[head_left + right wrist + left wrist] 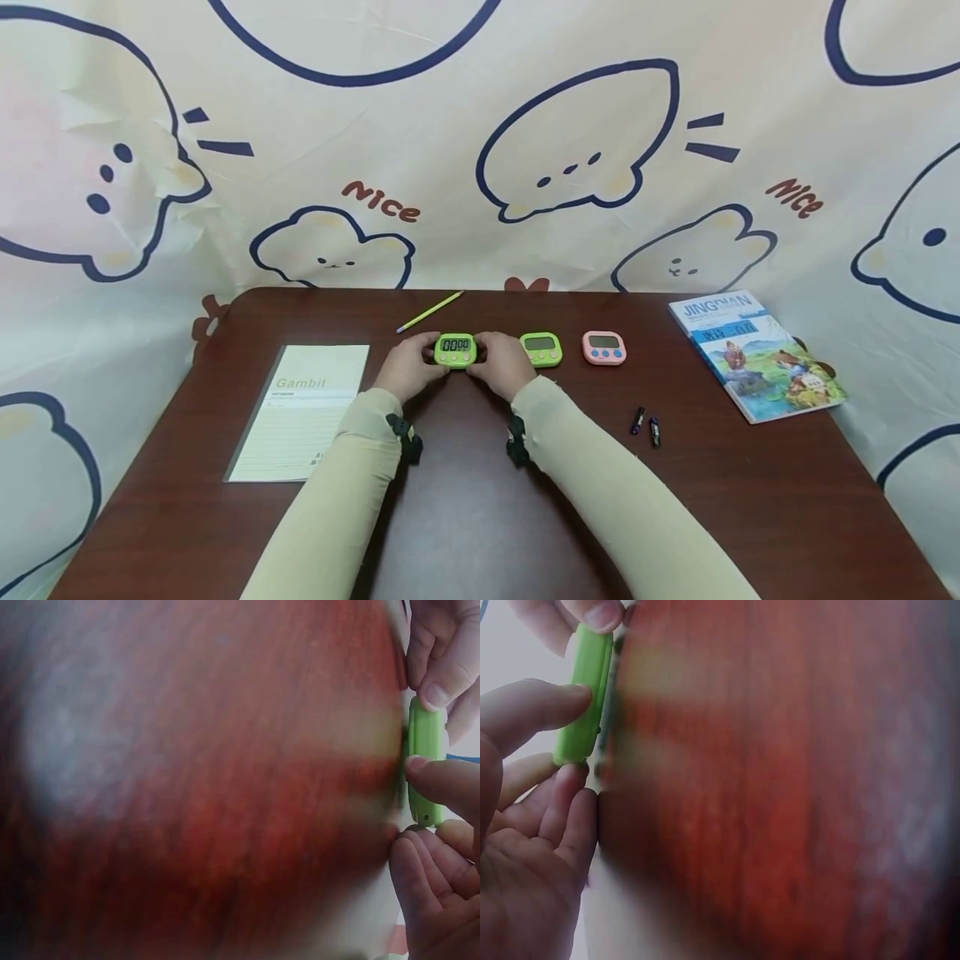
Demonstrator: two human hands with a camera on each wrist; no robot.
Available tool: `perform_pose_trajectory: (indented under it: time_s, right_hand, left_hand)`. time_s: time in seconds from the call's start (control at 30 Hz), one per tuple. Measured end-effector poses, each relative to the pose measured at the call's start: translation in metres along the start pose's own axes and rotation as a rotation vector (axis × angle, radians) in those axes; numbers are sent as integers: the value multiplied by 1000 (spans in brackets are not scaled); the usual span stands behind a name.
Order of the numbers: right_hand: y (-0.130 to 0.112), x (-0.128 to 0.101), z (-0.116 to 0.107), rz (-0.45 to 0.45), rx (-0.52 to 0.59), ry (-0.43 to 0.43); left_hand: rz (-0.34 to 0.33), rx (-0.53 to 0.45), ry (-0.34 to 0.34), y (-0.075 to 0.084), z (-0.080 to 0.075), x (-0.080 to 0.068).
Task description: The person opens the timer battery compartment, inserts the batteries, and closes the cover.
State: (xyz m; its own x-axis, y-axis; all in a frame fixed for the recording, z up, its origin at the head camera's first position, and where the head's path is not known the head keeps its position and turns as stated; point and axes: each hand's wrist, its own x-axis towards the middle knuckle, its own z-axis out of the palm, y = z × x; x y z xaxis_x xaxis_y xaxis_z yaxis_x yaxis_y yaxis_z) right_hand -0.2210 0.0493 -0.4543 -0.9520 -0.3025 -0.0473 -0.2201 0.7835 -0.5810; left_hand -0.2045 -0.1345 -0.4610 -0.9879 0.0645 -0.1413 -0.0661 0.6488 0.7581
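Sleeves: two cream forearms reach over the table [465, 517] toward the green timer [455, 350].
Left hand [408, 367]: pinches the green timer's left edge, fingers curled.
Green timer: upright on the table, between both hands.
Right hand [504, 364]: grips its right edge.
Left of timer: notepad [303, 408].
Right of timer: second green timer [541, 349], pink timer [603, 347], two batteries [647, 425], book [753, 354].
Behind timer: pencil [431, 312], cartoon-print cloth [480, 142].

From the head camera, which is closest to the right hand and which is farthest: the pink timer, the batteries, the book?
From the right hand:
1. Pink timer, just to its right, past the second green timer.
2. Batteries, right and nearer the person.
3. Book, by the table's right edge.
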Motion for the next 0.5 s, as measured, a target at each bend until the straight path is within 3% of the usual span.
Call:
perform_pose_trajectory:
  time_s: [0.27, 0.5]
  right_hand:
    - [3, -2, 3, -9, 36, 8]
    - [2, -6, 3, 0, 69, 79]
  left_hand:
    - [-22, 30, -15, 2, -1, -1]
    - [-12, 48, -11, 0, 1, 2]
